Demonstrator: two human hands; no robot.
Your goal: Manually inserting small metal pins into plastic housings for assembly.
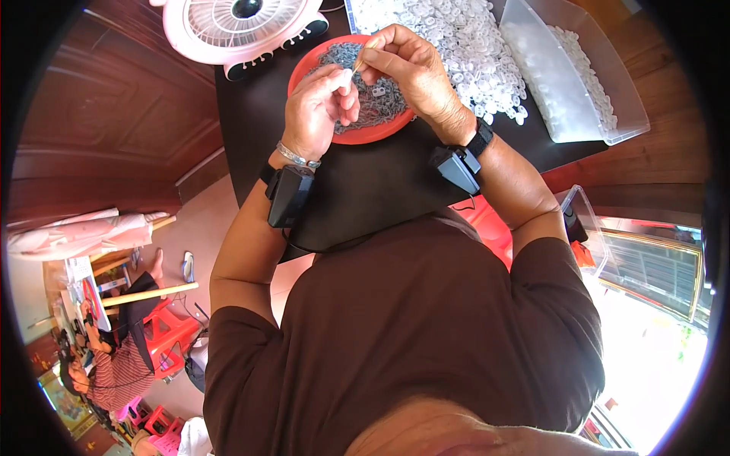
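Observation:
A red round tray (304, 64) full of several small grey metal pieces (384, 102) sits on the black table. Above it my left hand (318, 106) pinches a small white ring between thumb and fingers. Touching it from the right, my right hand (407, 64) holds a thin pale stick or pin whose tip meets the ring. Both wrists carry black strapped devices; the left also has a silver bracelet (298, 157).
A heap of small white rings (464, 42) lies behind the tray. A clear plastic bin (566, 72) with more rings stands at the right. A pink fan (239, 26) stands at the back left. Another person sits on the floor at lower left near red stools (169, 328).

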